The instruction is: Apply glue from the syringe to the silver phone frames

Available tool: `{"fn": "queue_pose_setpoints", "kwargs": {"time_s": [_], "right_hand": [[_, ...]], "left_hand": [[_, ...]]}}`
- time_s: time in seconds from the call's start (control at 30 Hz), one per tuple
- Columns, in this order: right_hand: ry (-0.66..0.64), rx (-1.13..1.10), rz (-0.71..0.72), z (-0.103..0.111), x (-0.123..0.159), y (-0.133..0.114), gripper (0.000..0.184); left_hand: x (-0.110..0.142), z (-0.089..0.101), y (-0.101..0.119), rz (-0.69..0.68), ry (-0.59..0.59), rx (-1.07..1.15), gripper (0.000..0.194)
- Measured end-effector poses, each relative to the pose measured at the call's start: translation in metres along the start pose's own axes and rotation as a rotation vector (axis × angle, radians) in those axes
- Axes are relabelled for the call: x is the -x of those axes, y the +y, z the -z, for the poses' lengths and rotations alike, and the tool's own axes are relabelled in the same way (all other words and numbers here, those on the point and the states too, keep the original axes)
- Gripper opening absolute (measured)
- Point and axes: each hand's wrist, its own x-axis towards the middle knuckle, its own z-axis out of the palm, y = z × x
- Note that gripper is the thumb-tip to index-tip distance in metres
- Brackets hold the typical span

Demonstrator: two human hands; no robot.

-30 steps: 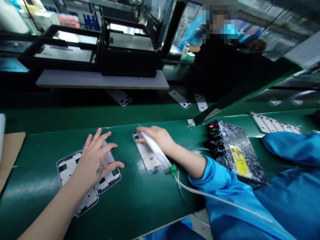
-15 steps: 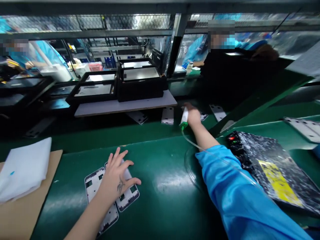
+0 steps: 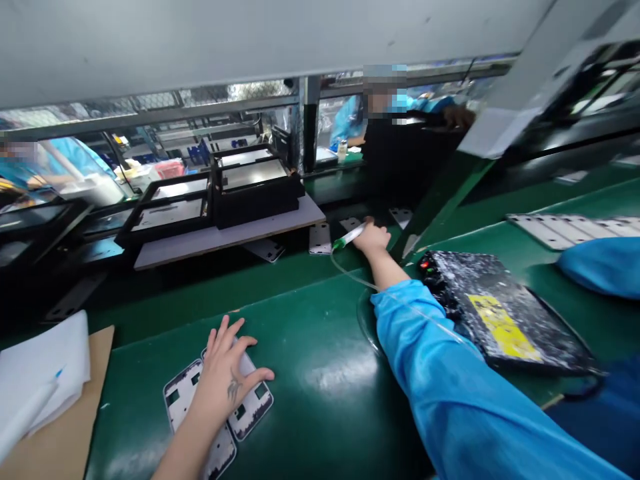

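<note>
Over green belt [image 3: 294, 268] | right hand [image 3: 374, 239], moved from bench [image 3: 310, 393], fingers clamped on white tool [image 3: 352, 235] | left hand [image 3: 226, 377] spread

At lower left of centre, the left hand [image 3: 227, 370] lies on two adjoining plates [image 3: 183, 387] on a bench [image 3: 310, 373]. Paper [image 3: 55, 353] rests on cardboard [image 3: 75, 427] at lower left. Near centre, a tool [image 3: 353, 235] is in the right hand [image 3: 374, 240], right of a raised board [image 3: 200, 241] bearing trays [image 3: 173, 217]. Right of the right sleeve [image 3: 450, 360] sits a box [image 3: 480, 280]; beyond it, at right, lies a row of plates [image 3: 565, 233].
</note>
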Motion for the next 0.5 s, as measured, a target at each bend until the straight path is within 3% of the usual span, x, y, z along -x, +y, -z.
{"fn": "queue_pose_setpoints", "kwargs": {"time_s": [0.27,0.37,0.5], "right_hand": [[0.084,-0.119,0.199,0.035,0.061,-0.006,0.067],[0.032,-0.155,0.451,0.039,0.102,0.01,0.074],[-0.213,-0.217,0.924,0.037,0.165,0.036,0.067]], "left_hand": [[0.0,0.007,0.003,-0.017,0.002,-0.014,0.062],[0.0,0.008,0.001,-0.031,0.021,-0.025,0.063],[0.004,0.008,0.005,-0.042,0.022,0.007,0.076]]}}
